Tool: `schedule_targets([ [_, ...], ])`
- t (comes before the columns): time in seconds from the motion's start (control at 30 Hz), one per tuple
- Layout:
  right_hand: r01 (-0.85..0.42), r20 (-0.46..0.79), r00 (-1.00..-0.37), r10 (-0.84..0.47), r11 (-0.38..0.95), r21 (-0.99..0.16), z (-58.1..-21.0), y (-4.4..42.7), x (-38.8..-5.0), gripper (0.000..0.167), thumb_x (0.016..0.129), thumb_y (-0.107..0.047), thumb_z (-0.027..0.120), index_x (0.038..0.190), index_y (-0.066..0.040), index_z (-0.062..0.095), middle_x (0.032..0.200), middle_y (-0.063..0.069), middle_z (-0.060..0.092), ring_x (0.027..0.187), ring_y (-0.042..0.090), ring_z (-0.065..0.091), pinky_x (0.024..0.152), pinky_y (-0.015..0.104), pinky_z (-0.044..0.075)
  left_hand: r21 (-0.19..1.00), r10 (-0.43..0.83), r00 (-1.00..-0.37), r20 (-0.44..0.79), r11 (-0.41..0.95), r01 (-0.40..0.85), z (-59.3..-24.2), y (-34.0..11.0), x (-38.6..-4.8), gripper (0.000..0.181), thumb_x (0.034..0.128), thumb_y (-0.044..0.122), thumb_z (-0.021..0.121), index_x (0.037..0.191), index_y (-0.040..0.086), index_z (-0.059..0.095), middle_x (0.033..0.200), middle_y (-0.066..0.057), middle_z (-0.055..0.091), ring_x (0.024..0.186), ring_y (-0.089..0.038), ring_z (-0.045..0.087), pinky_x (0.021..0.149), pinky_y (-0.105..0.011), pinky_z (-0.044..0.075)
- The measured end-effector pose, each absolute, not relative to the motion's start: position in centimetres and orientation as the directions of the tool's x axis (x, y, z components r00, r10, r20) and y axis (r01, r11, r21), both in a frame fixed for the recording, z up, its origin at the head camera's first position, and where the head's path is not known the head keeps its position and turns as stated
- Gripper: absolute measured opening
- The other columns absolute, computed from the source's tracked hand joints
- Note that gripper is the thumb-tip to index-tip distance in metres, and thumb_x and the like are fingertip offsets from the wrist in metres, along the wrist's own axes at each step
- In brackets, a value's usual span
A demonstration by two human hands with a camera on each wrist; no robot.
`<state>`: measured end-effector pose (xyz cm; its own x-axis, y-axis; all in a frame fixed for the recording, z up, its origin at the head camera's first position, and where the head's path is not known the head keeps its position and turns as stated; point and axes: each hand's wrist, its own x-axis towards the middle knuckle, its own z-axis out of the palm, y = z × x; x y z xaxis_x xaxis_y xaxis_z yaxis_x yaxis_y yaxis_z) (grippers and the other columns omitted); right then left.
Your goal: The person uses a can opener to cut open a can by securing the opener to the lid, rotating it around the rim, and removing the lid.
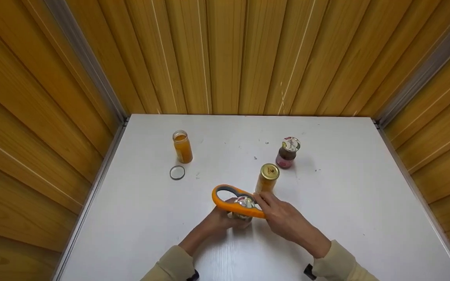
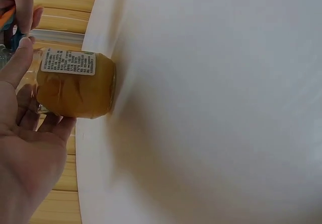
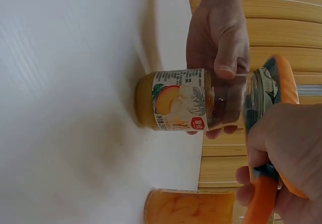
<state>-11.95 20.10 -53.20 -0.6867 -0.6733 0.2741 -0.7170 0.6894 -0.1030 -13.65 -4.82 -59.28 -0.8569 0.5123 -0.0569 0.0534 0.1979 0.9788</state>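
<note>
My left hand (image 1: 222,221) holds a glass fruit jar (image 3: 176,103) upright on the table, with thumb and fingers round its upper part. The jar has a peach picture on its label and yellow fruit inside. Around its patterned metal lid (image 1: 244,201) sits an orange jar opener (image 1: 219,201) with a grey inner lining. My right hand (image 1: 287,219) grips the opener at its right-hand end, fingers curled about it. In the right wrist view the right hand hides part of the opener and lid.
Just beyond my right hand stands a gold-lidded jar (image 1: 270,172). Behind it is a dark jar (image 1: 286,157) with a pink label. At the back left, an uncapped jar of orange fruit (image 1: 183,149) stands near a loose lid (image 1: 177,172) on the white table (image 1: 139,203).
</note>
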Motion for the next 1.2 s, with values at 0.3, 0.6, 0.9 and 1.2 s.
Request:
schedule_targets([
  [0.3,-0.703,0.253,-0.7,-0.667,0.707,-0.081,-52.7,20.0,-11.3,0.039,0.084,-0.003,0.083,0.113,-0.008,0.058,0.135,0.014,0.055,0.098,0.021,0.061,0.078,0.031,0.06,0.979,0.499,-0.865,-0.052,0.196,0.054,-59.3,-4.4,-13.9,0.063,0.0866,0.031,0.086,0.143,0.023,0.059,0.136,0.011,0.063,0.126,-0.013,0.057,0.116,-0.049,0.036],
  [0.6,-0.695,0.113,-0.719,-0.686,0.713,-0.098,-51.9,19.8,-11.1,0.021,0.09,-0.008,0.08,0.106,-0.014,0.068,0.148,0.021,0.05,0.122,0.034,0.06,0.099,0.052,0.054,0.976,0.487,-0.871,-0.068,0.213,0.042,-59.4,-4.5,-13.7,0.065,0.0862,0.028,0.087,0.144,0.023,0.058,0.14,0.011,0.061,0.133,-0.015,0.053,0.12,-0.052,0.031],
  [0.9,-0.655,0.076,-0.748,-0.659,0.716,-0.241,-51.2,18.8,-10.2,0.026,0.086,0.017,0.068,0.094,-0.008,0.07,0.158,0.035,0.032,0.148,0.051,0.026,0.11,0.078,0.024,0.983,0.528,-0.849,0.008,0.152,0.104,-59.2,-4.8,-13.4,0.065,0.0862,0.027,0.087,0.144,0.028,0.059,0.14,0.012,0.061,0.131,-0.014,0.054,0.118,-0.048,0.033],
  [1.2,-0.625,0.014,-0.769,-0.639,0.746,-0.232,-50.9,18.5,-10.0,0.029,0.082,0.018,0.072,0.099,-0.006,0.072,0.16,0.034,0.028,0.151,0.051,0.02,0.109,0.082,0.016,0.981,0.508,-0.86,-0.054,0.185,0.048,-58.9,-4.5,-13.1,0.065,0.0859,0.034,0.086,0.145,0.03,0.058,0.142,0.012,0.059,0.134,-0.015,0.052,0.12,-0.052,0.029],
])
